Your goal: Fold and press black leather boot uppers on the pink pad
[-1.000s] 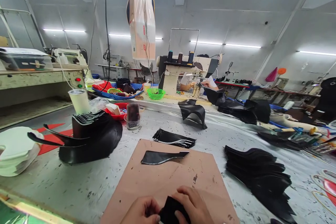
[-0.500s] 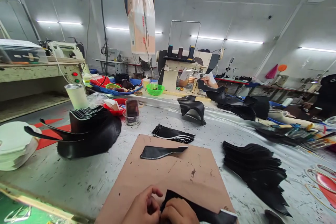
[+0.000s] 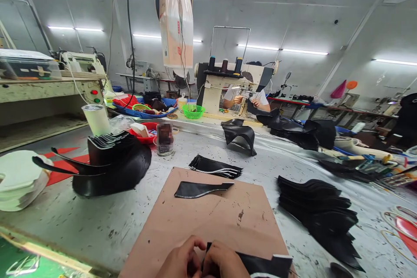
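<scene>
At the bottom edge of the view, a black leather piece (image 3: 260, 264) lies on the brown board (image 3: 221, 213), with pale edging showing at its right end and lower edge. My right hand (image 3: 226, 261) bends over its left part, fingers closed on it. Beside it my left hand (image 3: 182, 259) is curled, thumb and fingers drawn together at the leather's left end. What the left fingertips hold is hidden. Farther up the board rests a similar black leather piece (image 3: 202, 189). Just behind the board is a small stack of white-edged black pieces (image 3: 215, 166).
Stacked black leather pieces lie at right (image 3: 316, 213) and left (image 3: 110, 169). A glass jar (image 3: 165, 141), a red basket (image 3: 146, 134) and a white cup (image 3: 97, 119) stand at back left. Beyond, a co-worker's hands (image 3: 256, 102) work at a sewing machine (image 3: 213, 91).
Both hands have shifted slightly, staying close together at the leather. The leather's right end has turned a little upward, and its pale lower edge now shows.
</scene>
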`<state>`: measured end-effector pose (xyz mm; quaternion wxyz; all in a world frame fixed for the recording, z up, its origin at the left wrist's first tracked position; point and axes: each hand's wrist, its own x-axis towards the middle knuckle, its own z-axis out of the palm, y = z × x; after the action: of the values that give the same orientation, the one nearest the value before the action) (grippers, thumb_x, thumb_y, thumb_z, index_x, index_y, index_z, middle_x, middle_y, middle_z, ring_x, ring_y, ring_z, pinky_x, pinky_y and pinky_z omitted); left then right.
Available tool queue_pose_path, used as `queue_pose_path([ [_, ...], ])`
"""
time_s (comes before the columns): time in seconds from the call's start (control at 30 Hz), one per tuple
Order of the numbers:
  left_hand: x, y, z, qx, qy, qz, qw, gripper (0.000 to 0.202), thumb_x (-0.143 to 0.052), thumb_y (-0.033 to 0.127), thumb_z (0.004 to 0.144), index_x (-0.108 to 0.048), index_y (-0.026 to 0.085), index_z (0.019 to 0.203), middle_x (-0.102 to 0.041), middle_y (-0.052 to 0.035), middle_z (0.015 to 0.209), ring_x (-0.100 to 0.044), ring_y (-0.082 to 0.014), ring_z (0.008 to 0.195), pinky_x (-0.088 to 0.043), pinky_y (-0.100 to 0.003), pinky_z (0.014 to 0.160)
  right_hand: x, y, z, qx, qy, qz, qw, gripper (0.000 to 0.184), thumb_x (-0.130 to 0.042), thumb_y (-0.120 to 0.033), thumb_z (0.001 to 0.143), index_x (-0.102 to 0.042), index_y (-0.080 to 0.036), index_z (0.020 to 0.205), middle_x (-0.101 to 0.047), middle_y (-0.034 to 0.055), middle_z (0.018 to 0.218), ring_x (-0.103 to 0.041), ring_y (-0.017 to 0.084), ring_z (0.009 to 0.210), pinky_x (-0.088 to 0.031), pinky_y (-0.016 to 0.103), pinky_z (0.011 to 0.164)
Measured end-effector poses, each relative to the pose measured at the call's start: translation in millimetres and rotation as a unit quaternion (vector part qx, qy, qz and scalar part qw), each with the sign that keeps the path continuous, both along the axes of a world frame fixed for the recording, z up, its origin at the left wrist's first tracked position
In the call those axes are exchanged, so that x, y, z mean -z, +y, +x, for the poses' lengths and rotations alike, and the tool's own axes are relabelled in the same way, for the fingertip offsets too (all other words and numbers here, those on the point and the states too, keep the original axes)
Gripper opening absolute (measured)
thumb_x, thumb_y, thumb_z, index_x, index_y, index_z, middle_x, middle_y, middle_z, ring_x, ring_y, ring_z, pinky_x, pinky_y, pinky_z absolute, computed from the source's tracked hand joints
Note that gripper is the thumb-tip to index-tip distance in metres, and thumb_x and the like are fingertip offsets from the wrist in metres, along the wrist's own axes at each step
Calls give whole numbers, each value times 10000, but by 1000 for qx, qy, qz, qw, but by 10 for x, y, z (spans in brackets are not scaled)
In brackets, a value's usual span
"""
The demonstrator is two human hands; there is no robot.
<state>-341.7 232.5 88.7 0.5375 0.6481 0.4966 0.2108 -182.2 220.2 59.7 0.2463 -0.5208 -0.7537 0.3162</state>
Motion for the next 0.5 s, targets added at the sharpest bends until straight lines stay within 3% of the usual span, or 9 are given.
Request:
queue_pose_path([
  [0.07,1,-10,-3,9,1,2,1000,411,-450,15,528,-490,197,895,-507,109,557,-461,-101,560,-308,-220,542,-136,40,-23,17,6,-94,995,213,-596,5,513,-589,-203,554,-559,-42,698,-550,119,620,-360,192,549],
  [0.17,32,-13,-4,9,-2,1,1000,401,-447,16,523,-472,205,876,-502,112,548,-457,-99,550,-301,-219,533,-226,65,-40,22,24,-137,990,243,-545,56,485,-538,-186,508,-486,-52,676,-517,110,628,-341,193,563],
  [0.3,68,16,12,-8,-18,-13,1000,366,-450,41,531,-424,210,855,-474,112,530,-460,-107,554,-306,-225,538,-44,56,25,-33,89,-96,991,245,-536,40,508,-556,-195,576,-484,-43,754,-517,105,662,-368,186,598],
  [0.5,52,54,10,-30,-46,-39,998,306,-463,120,546,-370,229,816,-444,106,531,-427,-103,535,-294,-221,526,287,2,172,-79,147,34,985,182,-595,-62,645,-564,-220,731,-563,3,843,-553,133,737,-427,217,658],
])
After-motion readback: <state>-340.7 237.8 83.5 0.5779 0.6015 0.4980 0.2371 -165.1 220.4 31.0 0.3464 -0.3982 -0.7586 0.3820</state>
